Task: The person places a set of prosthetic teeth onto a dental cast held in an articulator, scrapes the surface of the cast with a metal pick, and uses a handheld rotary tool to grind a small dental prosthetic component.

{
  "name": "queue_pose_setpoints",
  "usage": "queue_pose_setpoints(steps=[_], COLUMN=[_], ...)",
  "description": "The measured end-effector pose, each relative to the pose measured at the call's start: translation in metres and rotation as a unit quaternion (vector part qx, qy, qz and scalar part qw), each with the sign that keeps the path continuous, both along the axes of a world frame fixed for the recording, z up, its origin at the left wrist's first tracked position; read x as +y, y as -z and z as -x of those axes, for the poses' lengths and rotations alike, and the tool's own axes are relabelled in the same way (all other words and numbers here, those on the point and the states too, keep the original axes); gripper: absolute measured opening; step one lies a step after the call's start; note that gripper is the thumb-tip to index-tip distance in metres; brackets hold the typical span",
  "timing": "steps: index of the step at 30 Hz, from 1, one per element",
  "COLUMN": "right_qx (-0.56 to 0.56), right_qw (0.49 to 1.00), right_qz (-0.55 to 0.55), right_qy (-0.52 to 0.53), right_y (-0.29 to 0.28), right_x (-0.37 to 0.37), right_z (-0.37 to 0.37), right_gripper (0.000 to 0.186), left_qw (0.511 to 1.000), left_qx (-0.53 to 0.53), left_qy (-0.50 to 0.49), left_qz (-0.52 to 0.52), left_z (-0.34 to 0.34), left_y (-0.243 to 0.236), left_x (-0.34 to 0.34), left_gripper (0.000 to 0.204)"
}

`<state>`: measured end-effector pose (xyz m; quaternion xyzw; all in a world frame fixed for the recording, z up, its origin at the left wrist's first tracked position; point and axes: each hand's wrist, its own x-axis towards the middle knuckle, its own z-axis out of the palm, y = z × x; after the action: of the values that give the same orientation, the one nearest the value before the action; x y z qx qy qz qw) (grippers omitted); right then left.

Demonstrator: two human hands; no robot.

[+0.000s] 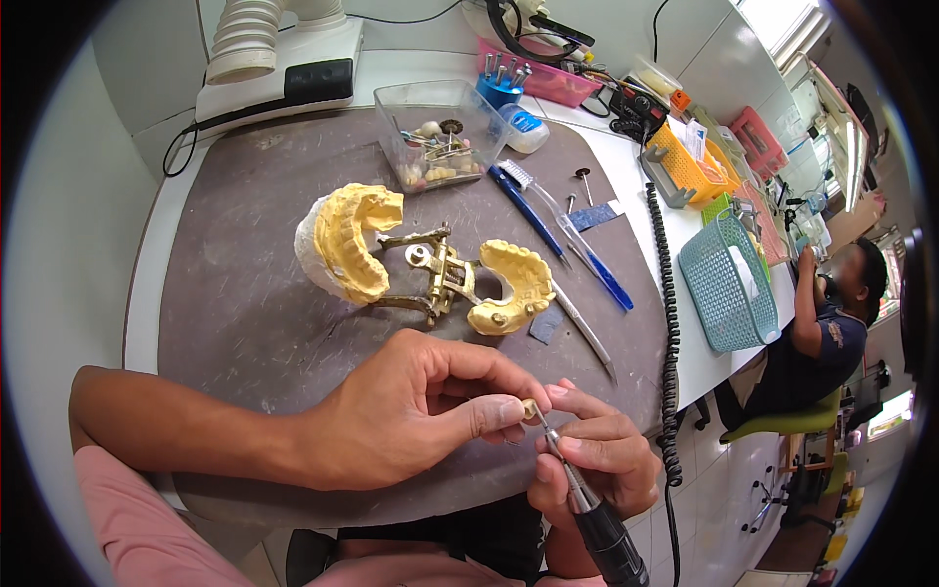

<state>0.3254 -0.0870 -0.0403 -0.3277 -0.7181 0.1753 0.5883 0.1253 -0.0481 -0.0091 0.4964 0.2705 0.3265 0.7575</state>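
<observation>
My left hand (391, 416) pinches a small yellowish dental crown (529, 409) between thumb and fingertips. My right hand (616, 455) is closed round a rotary handpiece (608, 538), black-bodied with a metal nose. Its thin bur meets the crown; whether it spins I cannot tell. Beyond my hands a brass articulator (445, 274) lies opened out on the mat. One yellow plaster dental cast (357, 245), backed with white plaster, is at its left; a smaller yellow cast (514, 284) is at its right.
A clear plastic box (440, 147) holds burs and polishing tips. Right of the casts lie a toothbrush (587, 254), a blue pen (528, 210) and a pointed metal tool (584, 333). A coiled black cord (665, 323) runs along the right edge. Another person (831, 313) sits far right.
</observation>
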Motion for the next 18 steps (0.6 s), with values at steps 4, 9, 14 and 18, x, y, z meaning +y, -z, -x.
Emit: queue_pose_setpoints(steps=[4,9,14,18], right_qx=[0.003,0.000,0.003,-0.019], right_qw=[1.000,1.000,1.000,1.000], right_qz=[0.006,0.004,-0.002,0.003], right_qy=[0.001,0.001,-0.005,0.007], right_y=[-0.0002,-0.0002,0.0016,0.0029], right_x=[-0.0004,-0.0005,-0.0001,-0.0010], right_z=[-0.0002,-0.0001,-0.0008,-0.0009], right_gripper=[0.025,0.025,0.025,0.023], left_qw=[1.000,1.000,1.000,1.000], left_qx=[-0.003,-0.006,-0.010,-0.002], left_qy=[0.004,0.001,-0.002,0.001], left_qz=[0.006,0.003,0.009,0.004], left_z=[0.0006,-0.0002,-0.0002,0.0002], left_y=[-0.0002,0.0009,0.0020,0.0008], left_x=[-0.0001,-0.0002,-0.0004,0.0002], left_gripper=[0.023,0.023,0.023,0.023])
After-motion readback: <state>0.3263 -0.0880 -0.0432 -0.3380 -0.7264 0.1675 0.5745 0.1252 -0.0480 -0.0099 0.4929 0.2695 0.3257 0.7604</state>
